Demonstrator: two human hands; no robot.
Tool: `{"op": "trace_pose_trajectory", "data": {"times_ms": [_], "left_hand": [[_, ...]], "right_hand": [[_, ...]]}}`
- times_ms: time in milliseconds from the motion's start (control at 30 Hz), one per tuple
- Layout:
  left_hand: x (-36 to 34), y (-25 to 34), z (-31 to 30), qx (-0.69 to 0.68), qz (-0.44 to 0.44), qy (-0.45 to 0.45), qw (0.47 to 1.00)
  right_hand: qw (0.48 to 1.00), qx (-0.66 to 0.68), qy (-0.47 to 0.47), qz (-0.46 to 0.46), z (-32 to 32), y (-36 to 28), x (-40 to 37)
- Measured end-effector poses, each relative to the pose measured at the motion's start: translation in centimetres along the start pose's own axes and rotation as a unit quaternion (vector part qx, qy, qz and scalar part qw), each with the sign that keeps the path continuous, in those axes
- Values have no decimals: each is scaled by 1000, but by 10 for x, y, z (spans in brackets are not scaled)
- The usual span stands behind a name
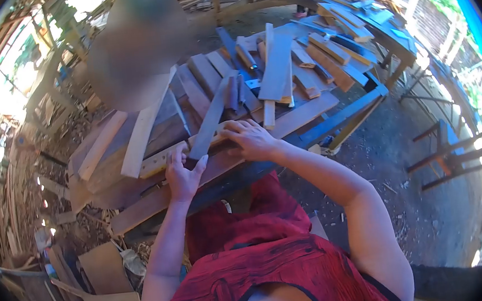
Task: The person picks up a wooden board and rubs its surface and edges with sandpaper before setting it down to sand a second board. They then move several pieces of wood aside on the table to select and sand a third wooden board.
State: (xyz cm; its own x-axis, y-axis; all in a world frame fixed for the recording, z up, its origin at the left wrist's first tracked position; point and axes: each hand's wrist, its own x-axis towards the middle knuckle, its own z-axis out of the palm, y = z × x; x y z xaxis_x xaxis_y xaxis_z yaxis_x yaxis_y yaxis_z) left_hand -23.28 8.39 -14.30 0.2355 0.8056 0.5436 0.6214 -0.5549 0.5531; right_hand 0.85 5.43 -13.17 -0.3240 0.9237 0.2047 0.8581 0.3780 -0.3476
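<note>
A long wooden strip (163,159) with small marks or holes along it lies near the front edge of the wood-covered bench (136,210). My left hand (182,176) is at this strip, its thumb and fingers spread apart. To the right, my right hand (250,140) rests over the strip with bent fingers; what lies under its fingertips is hidden. Between the hands, the lower end of a narrow grey board (213,118) slants down toward me. Beyond it are dark-handled tools (235,91) among the boards.
Many loose boards (276,68) cover the bench. A blurred figure is across it at the upper left. Another long table (399,48) with wood pieces stands at the upper right, with a wooden stool (447,148) below it. Scrap wood (104,268) lies at lower left.
</note>
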Motion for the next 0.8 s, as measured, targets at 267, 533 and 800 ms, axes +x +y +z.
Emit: {"op": "trace_pose_trajectory", "data": {"times_ms": [267,533,800], "left_hand": [[28,88,-128,-209,226,158,938],[62,166,-251,-11,674,263,691],[38,168,-255,7,618,275,736]], "right_hand": [[996,-19,88,10,23,7,-28],[985,-76,155,-22,28,3,-27],[984,-77,162,-21,31,4,-27]]}}
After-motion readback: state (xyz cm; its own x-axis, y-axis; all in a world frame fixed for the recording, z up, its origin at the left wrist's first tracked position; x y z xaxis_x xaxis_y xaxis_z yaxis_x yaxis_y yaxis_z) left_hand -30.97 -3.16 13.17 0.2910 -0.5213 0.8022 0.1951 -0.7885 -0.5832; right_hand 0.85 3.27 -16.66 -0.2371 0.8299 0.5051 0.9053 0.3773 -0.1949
